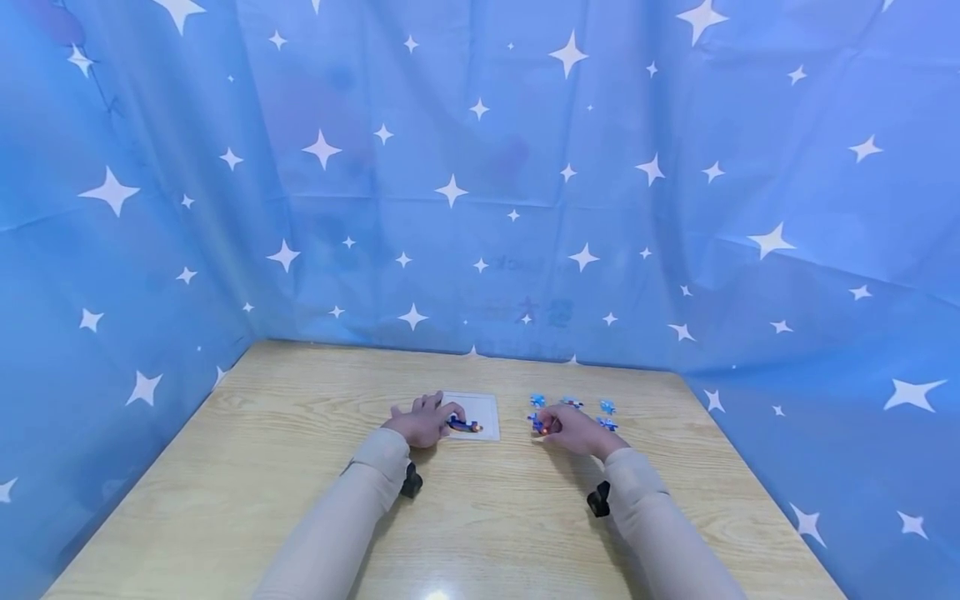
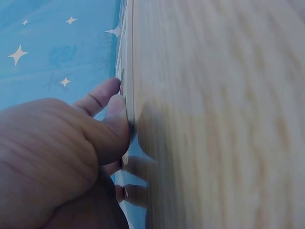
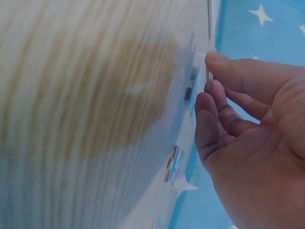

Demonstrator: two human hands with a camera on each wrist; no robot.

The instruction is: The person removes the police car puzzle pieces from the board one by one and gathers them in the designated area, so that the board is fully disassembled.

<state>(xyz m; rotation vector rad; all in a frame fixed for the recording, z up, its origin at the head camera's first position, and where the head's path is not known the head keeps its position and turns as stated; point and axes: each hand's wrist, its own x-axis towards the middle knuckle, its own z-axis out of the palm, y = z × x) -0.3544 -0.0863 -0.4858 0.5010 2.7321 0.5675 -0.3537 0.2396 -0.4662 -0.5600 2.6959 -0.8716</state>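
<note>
A thin white puzzle board (image 1: 486, 408) lies on the table. Joined puzzle pieces with a rainbow band (image 1: 465, 427) sit on its lower part. My left hand (image 1: 426, 422) rests at the board's left edge, its fingers reaching over it; the left wrist view has the thumb (image 2: 116, 117) against the edge. To the right of the board, my right hand (image 1: 573, 429) pinches a small dark blue and orange puzzle piece (image 1: 537, 423) between thumb and fingertip. Seen from the right wrist, that puzzle piece (image 3: 208, 78) is edge-on and raised off the table. The left fingertips are partly hidden.
Several loose puzzle pieces lie around the right hand: a blue one (image 1: 537, 400), a darker one (image 1: 573, 402), another blue one (image 1: 607, 407) and one beside the knuckles (image 1: 609, 424). A starred blue curtain (image 1: 480, 208) stands behind the wooden table (image 1: 480, 517).
</note>
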